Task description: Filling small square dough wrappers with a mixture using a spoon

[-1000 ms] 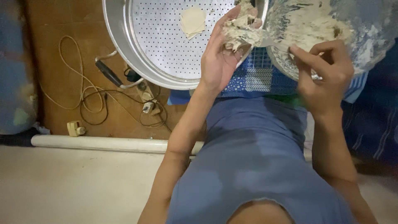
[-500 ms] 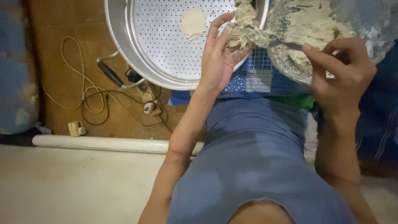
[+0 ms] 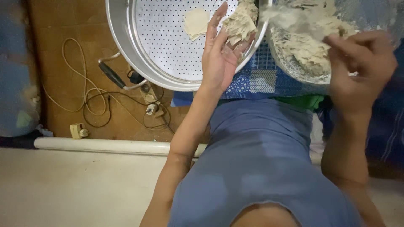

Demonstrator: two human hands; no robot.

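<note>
Two bare hands work above a floor-level spread, seen from over a blue-clad lap. The left hand (image 3: 221,59) is open, palm up and fingers spread, with a ragged lump of pale dough (image 3: 240,23) lying across its fingertips, over the right rim of a perforated metal steamer tray (image 3: 168,46). One flat, folded dough piece (image 3: 196,23) lies on the tray's holed bottom, near its upper middle and apart from the hand. The right hand (image 3: 362,63) is blurred; its fingers are curled together, but whether they pinch anything cannot be told. It hovers at the near edge of a metal bowl (image 3: 290,69) heaped with more pale dough, which sits just right of the tray, rims almost touching.

Tray and bowl rest on a blue patterned cloth (image 3: 256,82), whose near edge meets a strip of green fabric (image 3: 301,101). Left of the cloth the floor is brown tiles (image 3: 75,50), with a tangle of cream and black cables (image 3: 92,105), a black-handled tool (image 3: 111,75) beside the tray's lower left rim, and a small cream plug (image 3: 78,131). A white pipe (image 3: 109,146) runs along the tiles' near edge, bordering a pale, plain surface (image 3: 63,189). A bluish bundle (image 3: 14,84) fills the far left edge.
</note>
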